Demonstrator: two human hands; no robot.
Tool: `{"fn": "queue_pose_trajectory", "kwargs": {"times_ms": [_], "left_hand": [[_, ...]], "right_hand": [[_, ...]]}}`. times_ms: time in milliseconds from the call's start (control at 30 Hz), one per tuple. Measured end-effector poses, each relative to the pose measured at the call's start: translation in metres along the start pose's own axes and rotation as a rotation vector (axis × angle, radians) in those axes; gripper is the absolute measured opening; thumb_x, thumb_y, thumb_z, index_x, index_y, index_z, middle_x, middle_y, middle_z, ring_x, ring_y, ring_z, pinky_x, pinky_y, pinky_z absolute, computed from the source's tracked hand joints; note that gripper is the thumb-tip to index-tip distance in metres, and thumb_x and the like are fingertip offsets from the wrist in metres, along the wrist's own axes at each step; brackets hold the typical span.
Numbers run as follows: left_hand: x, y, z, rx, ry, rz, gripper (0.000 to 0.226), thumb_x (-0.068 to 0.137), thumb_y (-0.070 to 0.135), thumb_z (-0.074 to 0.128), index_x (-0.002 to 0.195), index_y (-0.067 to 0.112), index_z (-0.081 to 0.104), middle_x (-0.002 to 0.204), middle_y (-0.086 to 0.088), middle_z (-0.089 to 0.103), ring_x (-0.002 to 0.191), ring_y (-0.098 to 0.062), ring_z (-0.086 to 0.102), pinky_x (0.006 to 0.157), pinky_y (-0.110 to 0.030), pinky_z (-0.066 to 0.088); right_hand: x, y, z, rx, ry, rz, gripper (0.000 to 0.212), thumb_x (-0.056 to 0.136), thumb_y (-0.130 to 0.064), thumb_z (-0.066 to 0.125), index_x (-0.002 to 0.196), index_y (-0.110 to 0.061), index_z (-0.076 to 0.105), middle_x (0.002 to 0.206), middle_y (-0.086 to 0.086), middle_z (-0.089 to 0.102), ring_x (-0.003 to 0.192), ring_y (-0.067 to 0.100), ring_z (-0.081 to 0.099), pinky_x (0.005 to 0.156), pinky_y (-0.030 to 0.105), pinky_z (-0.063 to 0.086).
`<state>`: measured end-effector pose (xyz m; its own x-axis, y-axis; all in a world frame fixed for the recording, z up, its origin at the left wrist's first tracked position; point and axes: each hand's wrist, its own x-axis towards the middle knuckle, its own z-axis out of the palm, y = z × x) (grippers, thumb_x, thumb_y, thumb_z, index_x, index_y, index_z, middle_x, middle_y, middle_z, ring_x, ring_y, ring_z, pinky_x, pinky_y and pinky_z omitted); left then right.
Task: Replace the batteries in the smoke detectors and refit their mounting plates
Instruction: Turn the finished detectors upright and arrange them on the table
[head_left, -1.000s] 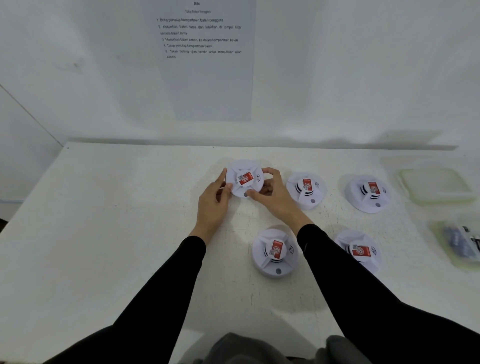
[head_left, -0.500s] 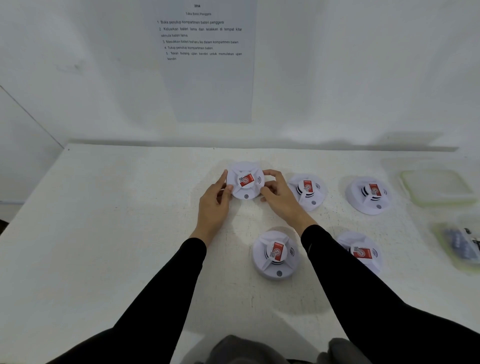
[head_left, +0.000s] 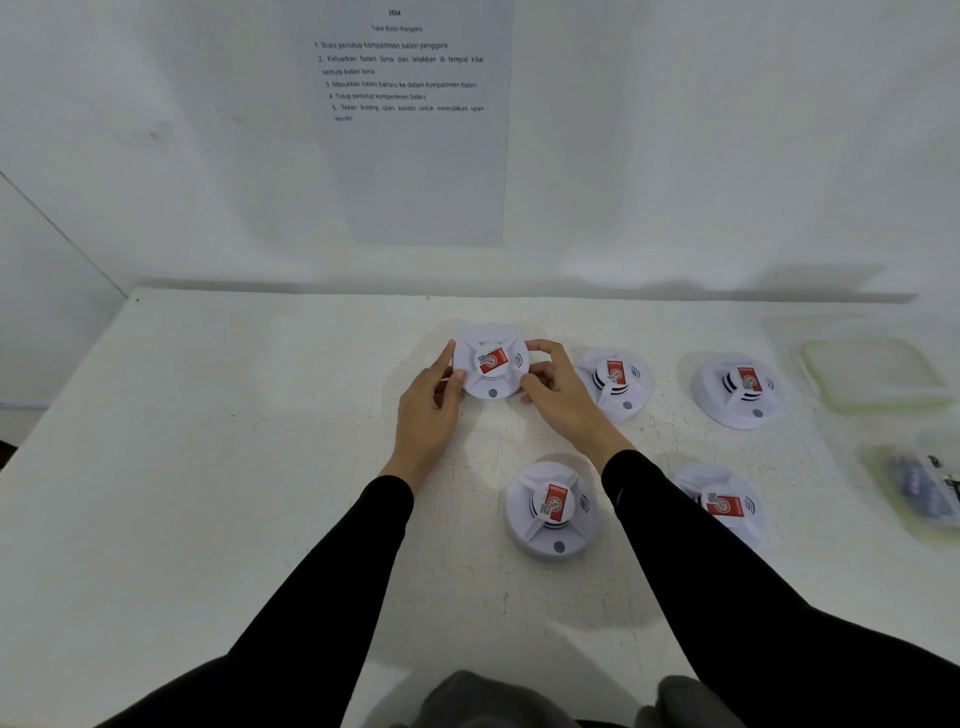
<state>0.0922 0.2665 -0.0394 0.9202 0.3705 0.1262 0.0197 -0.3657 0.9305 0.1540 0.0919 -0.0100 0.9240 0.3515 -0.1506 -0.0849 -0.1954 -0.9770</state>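
Observation:
Several round white smoke detectors with red stickers lie face up on the white table (head_left: 208, 467). The far left detector (head_left: 491, 361) is held at its rim from both sides. My left hand (head_left: 428, 410) grips its left edge between thumb and fingers. On the opposite edge my right hand (head_left: 558, 395) curls its fingers around the rim. A second detector (head_left: 615, 382) lies just right of my right hand, a third (head_left: 740, 389) farther right. Two more lie nearer me: one (head_left: 553, 512) between my forearms, another (head_left: 724, 506) partly hidden by my right sleeve.
A clear lidded container (head_left: 872, 376) sits at the far right of the table. In front of it an open container (head_left: 919, 488) holds small dark items, blurred. A printed instruction sheet (head_left: 410, 119) hangs on the wall behind.
The held detector has turned slightly clockwise between my hands; its red sticker sits at a different angle. Both hands stay on its rim.

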Motion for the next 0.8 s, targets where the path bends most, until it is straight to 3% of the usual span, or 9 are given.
{"fn": "queue_pose_trajectory", "kwargs": {"times_ms": [667, 800], "left_hand": [[0.0003, -0.0006, 0.0009, 0.010, 0.007, -0.010, 0.044, 0.102, 0.029, 0.053, 0.146, 0.024, 0.048, 0.108, 0.004, 0.068, 0.101, -0.016, 0.064, 0.095, -0.039, 0.053], [0.0008, -0.0015, 0.0015, 0.012, 0.003, -0.010, 0.044, 0.102, 0.029, 0.053, 0.145, 0.025, 0.048, 0.106, 0.013, 0.065, 0.104, -0.016, 0.064, 0.096, -0.040, 0.054]], "right_hand": [[-0.0007, -0.0007, -0.0006, -0.018, -0.002, -0.001, 0.031, 0.096, -0.023, 0.054, 0.124, -0.032, 0.043, 0.108, 0.015, 0.066, 0.089, 0.016, 0.063, 0.090, 0.035, 0.052], [-0.0015, -0.0008, -0.0006, -0.009, 0.003, -0.004, 0.030, 0.096, -0.023, 0.055, 0.123, -0.033, 0.044, 0.106, 0.014, 0.066, 0.086, 0.014, 0.063, 0.089, 0.033, 0.052]]}}
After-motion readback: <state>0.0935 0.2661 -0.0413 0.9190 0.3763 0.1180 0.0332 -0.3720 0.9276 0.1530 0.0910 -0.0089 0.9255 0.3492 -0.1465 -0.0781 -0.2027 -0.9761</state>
